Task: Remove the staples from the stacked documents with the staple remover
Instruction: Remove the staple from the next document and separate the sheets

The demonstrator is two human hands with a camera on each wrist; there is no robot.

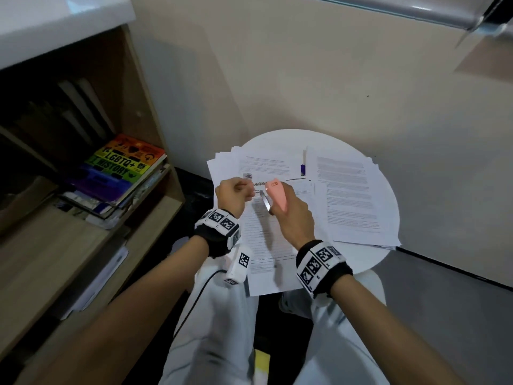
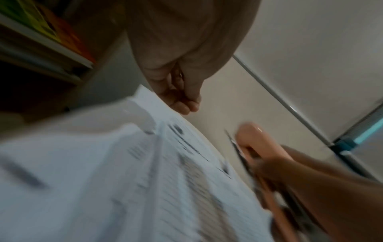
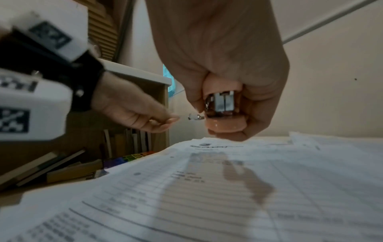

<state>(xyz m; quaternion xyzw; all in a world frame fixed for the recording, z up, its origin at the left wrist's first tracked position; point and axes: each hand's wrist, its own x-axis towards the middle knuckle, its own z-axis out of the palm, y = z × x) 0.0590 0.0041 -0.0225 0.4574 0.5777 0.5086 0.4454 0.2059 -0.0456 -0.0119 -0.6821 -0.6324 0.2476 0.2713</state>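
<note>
Printed documents [image 1: 266, 245] lie spread on a small round white table [image 1: 369, 262], with a second stack [image 1: 349, 195] to the right. Above the front sheet [image 3: 207, 196], my right hand [image 1: 291, 215] grips a pink staple remover [image 1: 277, 195] with its metal jaw end up. In the right wrist view a bent staple [image 3: 194, 117] hangs off the remover's [image 3: 223, 104] metal jaws. My left hand [image 1: 236, 190] hovers just left of it, fingers curled with thumb and forefinger [image 3: 172, 120] pinched together, a small gap short of the staple. The left wrist view is blurred.
A wooden bookshelf stands close on the left, with a rainbow-covered book [image 1: 122, 168] on a pile. A small purple object [image 1: 302, 170] lies between the two paper stacks. The wall rises right behind the table. My knees sit under the table's near edge.
</note>
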